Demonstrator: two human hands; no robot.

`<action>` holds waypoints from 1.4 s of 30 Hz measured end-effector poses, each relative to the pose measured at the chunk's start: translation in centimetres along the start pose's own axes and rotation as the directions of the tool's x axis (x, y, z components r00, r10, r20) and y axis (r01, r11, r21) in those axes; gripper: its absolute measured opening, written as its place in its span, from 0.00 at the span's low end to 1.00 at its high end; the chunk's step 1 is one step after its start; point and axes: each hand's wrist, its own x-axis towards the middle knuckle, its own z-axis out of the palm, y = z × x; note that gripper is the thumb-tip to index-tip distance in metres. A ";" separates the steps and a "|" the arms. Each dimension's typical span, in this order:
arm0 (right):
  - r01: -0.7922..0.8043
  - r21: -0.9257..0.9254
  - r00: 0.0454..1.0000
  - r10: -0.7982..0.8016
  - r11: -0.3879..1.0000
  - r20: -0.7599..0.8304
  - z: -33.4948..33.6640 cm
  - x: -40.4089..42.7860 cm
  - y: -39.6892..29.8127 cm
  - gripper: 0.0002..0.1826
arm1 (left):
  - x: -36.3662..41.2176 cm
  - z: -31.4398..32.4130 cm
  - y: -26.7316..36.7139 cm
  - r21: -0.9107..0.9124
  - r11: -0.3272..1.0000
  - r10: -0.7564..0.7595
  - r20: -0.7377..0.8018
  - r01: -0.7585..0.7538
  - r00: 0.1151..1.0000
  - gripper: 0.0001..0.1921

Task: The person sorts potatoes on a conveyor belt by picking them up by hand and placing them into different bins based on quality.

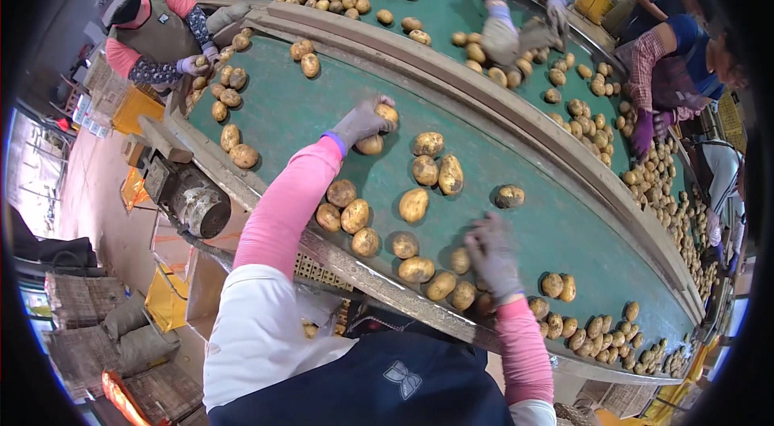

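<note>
My left hand, in a grey glove, curls its fingers around a potato over the green conveyor belt. A second potato lies partly under that hand. My right hand, gloved too, is blurred over the near side of the belt. Beside its fingers is a blurred potato; its palm side is hidden. Between my arms lie several loose potatoes, among them a long one and a pale one. A darker potato rests just beyond my right hand.
A raised divider separates this belt from a second belt heaped with potatoes. Co-workers' gloved hands handle potatoes there. Another person stands at the left end. The near metal rim runs before me; a motor sits below left.
</note>
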 end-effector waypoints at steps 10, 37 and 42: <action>-0.117 0.877 0.964 0.266 0.465 -0.012 -5.3 -3.4 3.1 0.29 | -13.1 7.9 6.7 -0.642 0.740 0.175 0.471 0.200 0.865 0.32; -0.312 0.829 0.780 -0.373 0.465 0.502 -11.2 -5.7 -9.1 0.25 | -31.0 36.9 12.1 0.751 0.621 0.450 -0.109 -0.223 0.886 0.30; 0.289 0.690 0.895 -0.443 0.664 0.051 -13.1 -9.6 -1.9 0.26 | -31.4 28.7 9.3 0.205 0.960 0.254 -0.341 -0.192 0.905 0.23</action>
